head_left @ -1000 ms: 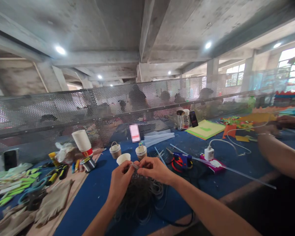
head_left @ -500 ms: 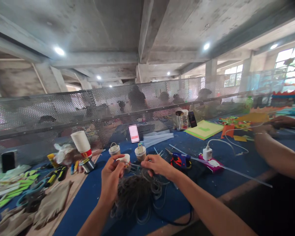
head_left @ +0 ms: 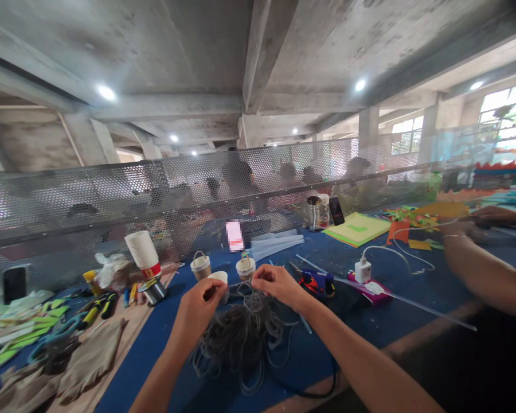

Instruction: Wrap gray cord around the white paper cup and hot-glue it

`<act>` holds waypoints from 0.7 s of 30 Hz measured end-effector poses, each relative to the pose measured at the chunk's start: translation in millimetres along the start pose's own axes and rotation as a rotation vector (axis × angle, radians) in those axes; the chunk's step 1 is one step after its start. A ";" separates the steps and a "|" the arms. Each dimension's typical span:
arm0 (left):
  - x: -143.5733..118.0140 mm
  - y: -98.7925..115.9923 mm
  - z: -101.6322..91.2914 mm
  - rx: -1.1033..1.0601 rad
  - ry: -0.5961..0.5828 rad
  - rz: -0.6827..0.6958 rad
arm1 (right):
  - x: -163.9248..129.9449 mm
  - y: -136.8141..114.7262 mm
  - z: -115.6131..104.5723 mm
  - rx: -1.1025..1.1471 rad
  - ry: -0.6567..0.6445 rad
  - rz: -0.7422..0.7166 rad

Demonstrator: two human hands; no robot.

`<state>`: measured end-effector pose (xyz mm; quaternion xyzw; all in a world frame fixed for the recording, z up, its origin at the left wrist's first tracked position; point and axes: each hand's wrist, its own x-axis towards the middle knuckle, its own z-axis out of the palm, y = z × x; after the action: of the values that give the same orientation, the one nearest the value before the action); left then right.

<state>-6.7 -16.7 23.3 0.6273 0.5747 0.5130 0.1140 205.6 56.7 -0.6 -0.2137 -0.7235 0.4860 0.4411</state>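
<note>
A loose tangle of grey cord (head_left: 236, 335) lies on the blue tabletop below my hands. My right hand (head_left: 277, 285) is closed in a pinch on the cord, with loops hanging from it. My left hand (head_left: 201, 304) has thumb and forefinger pressed together, and a strand runs from there toward the right hand. Just behind the left fingers stands a white paper cup (head_left: 218, 279), partly hidden. Two small cups with handles, one on the left (head_left: 200, 267) and one on the right (head_left: 245, 268), stand farther back.
On the right are a blue glue gun (head_left: 319, 281) and a white charger (head_left: 363, 271) on a purple box. Stacked paper cups (head_left: 143, 252), gloves (head_left: 92, 358) and scissors (head_left: 54, 341) lie left. A co-worker's arm (head_left: 477, 264) reaches in at right. A perforated metal screen (head_left: 189, 201) stands behind.
My left hand has turned, its fingers lowering in front of the white cup. The right hand has risen slightly, drawing some cord up from the tangle.
</note>
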 end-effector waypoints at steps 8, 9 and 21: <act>1.1 2.5 -10.9 -0.585 -0.133 -0.151 | -0.1 11.5 -1.2 -0.131 -0.077 0.078; 1.3 2.9 -11.8 -0.714 -0.124 -0.151 | -0.6 15.0 -1.8 -0.162 -0.129 0.099; 5.5 3.8 -13.2 -1.121 -0.021 -0.257 | -1.4 10.7 -1.7 -0.237 -0.086 0.049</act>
<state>-15.6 -19.3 34.8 0.4012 0.2853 0.7151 0.4963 206.5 61.2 -10.4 -0.2608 -0.7889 0.4163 0.3694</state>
